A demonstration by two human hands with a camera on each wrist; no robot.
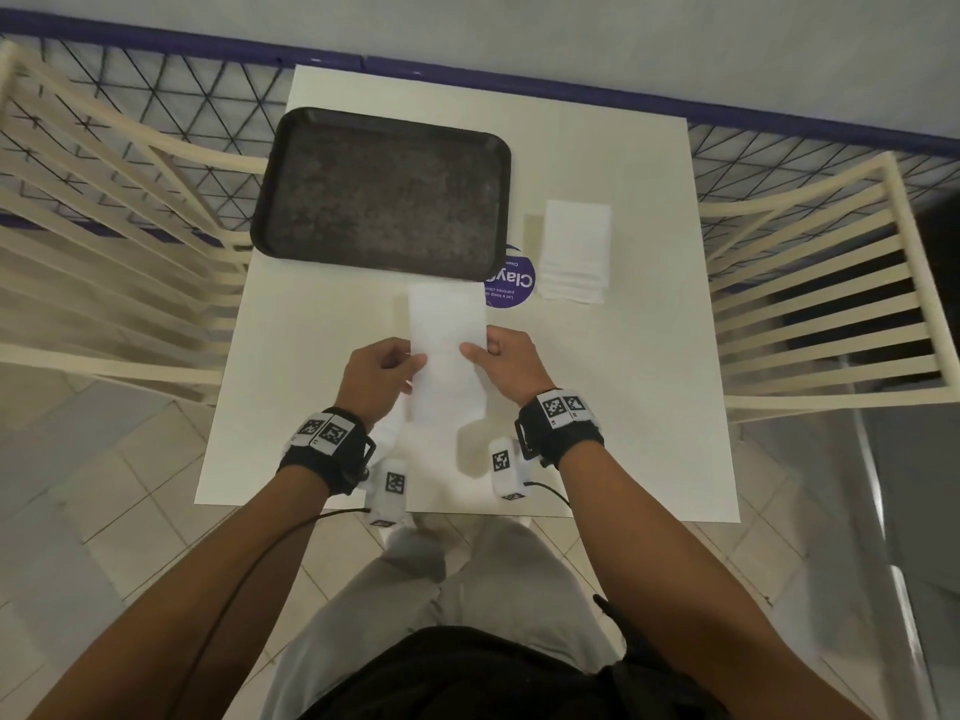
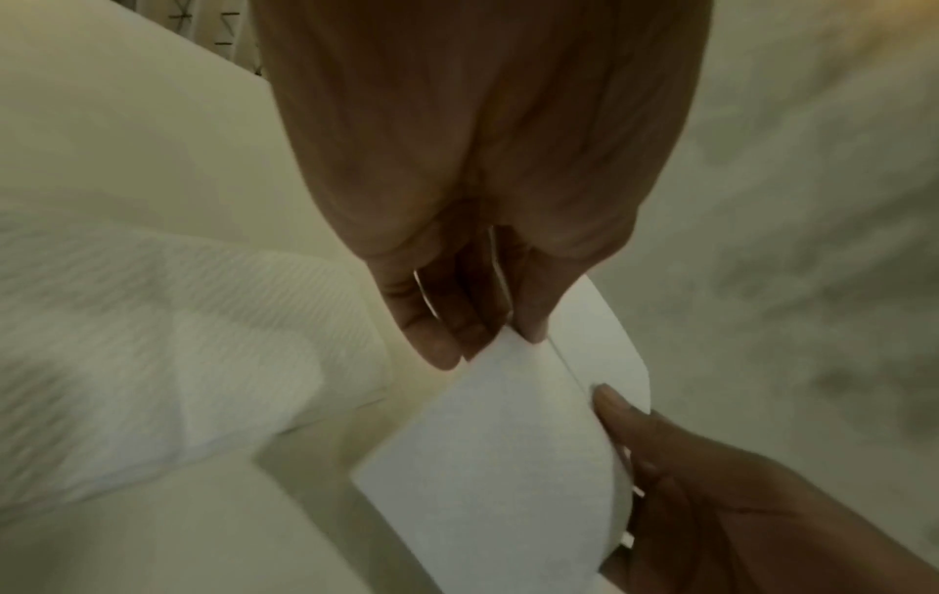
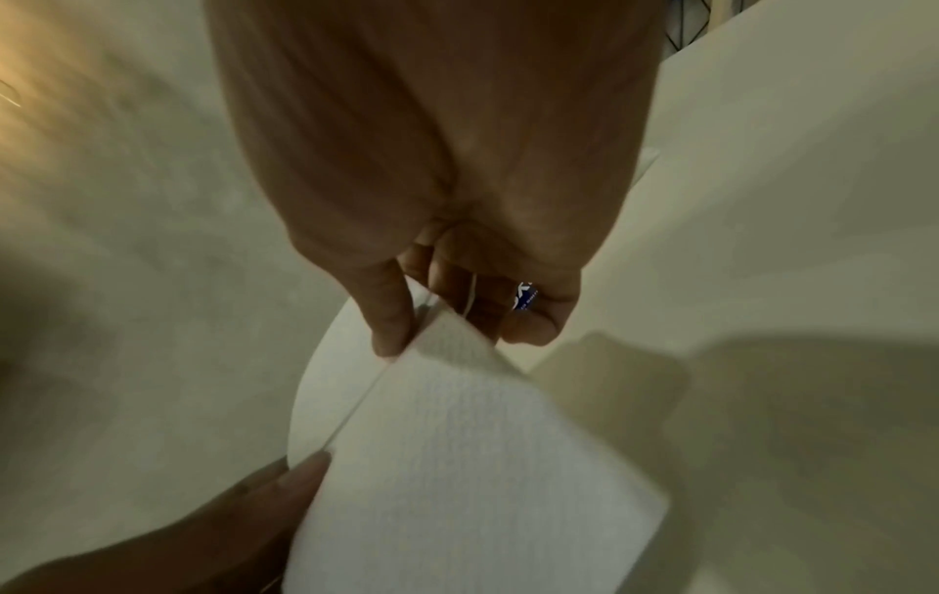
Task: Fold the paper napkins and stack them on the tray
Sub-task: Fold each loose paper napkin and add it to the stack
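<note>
A long, narrow white napkin (image 1: 447,350) is held a little above the white table (image 1: 623,407), just in front of the tray. My left hand (image 1: 410,363) pinches its left edge and my right hand (image 1: 475,353) pinches its right edge, thumbs on top. In the left wrist view the left hand (image 2: 495,341) grips the napkin (image 2: 488,462) at a corner. In the right wrist view the right hand (image 3: 457,333) grips the same napkin (image 3: 457,462). The dark rectangular tray (image 1: 384,194) lies at the far left of the table with nothing on it.
A stack of white napkins (image 1: 574,252) lies to the right of the tray, beside a round purple sticker (image 1: 511,283). Cream slatted chairs stand at the left (image 1: 104,241) and right (image 1: 831,304) of the table. A wire fence runs behind.
</note>
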